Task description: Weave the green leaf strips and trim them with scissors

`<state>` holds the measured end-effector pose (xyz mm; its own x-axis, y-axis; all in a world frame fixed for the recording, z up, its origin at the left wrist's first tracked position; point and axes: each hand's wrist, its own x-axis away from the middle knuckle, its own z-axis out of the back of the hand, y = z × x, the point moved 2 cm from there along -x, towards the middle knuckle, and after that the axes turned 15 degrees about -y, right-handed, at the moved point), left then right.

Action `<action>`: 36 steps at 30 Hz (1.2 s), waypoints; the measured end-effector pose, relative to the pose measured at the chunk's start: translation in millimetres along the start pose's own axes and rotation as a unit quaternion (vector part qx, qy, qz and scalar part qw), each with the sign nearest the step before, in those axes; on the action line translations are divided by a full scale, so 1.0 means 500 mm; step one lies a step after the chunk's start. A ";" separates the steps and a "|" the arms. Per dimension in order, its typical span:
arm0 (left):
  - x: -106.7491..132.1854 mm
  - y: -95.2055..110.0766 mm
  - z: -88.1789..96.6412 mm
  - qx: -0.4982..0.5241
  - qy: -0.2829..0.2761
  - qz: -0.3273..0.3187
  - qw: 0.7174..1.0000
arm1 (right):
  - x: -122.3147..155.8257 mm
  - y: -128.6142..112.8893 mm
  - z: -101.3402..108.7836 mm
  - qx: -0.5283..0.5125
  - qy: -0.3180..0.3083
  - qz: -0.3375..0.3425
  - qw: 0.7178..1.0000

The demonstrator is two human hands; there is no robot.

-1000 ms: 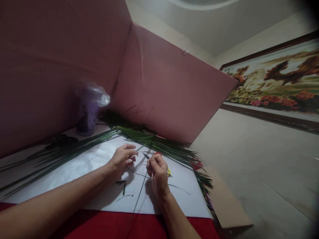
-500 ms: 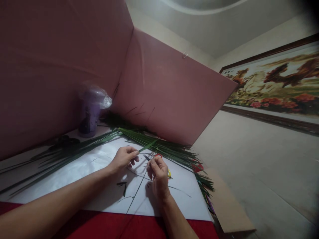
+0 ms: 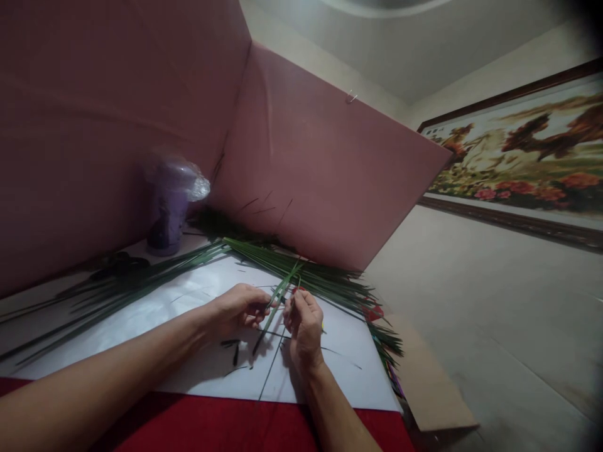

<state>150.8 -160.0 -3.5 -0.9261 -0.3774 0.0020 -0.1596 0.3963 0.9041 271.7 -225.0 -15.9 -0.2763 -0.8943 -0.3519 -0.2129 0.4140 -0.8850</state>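
- Head view, hands: my left hand and right hand now sit close together over the white sheet; a second ago they were further apart, the left one up near the leaf pile.
- The leaf strip is the thing in hand. Half a second ago it lay low, pinched only by the left hand and pointing toward the pile; now it stands tilted between both hands, its tip up and away from me, its lower end down on the sheet.
- Left fingers: curled and pressed together on the strip's lower part, pinching it.
- Right fingers: bunched at the strip just beside the left ones; they look closed on it or on a thin fibre, but I cannot tell exactly which.
- What the change means, as I judge it: the strip has been lifted clear of the pile and is held at two close points, so the work is on this one leaf.
- Around them: a pile of long green leaves along the far edge of the sheet, dark scraps near my left wrist, a purple cup in the corner by the pink board, and a red cloth over the desk at the near edge.
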 end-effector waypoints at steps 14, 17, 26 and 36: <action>0.002 0.000 0.006 -0.003 0.004 -0.006 1.000 | -0.003 0.008 0.004 0.037 0.008 -0.015 0.999; -0.002 0.000 0.015 -0.018 0.019 -0.012 1.000 | -0.002 0.008 0.004 0.059 0.015 -0.016 0.998; -0.012 0.008 0.051 -0.065 0.079 -0.087 0.991 | 0.000 0.013 0.010 0.116 0.013 -0.005 0.993; -0.005 0.034 0.085 -0.059 0.186 -0.124 0.973 | 0.000 0.029 0.012 0.127 -0.012 -0.001 0.992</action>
<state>135.9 -116.6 -6.6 -0.6722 -0.7352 -0.0874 -0.3011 0.1636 0.9395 274.4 -220.2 -30.8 -0.2526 -0.9000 -0.3552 0.0306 0.3594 -0.9327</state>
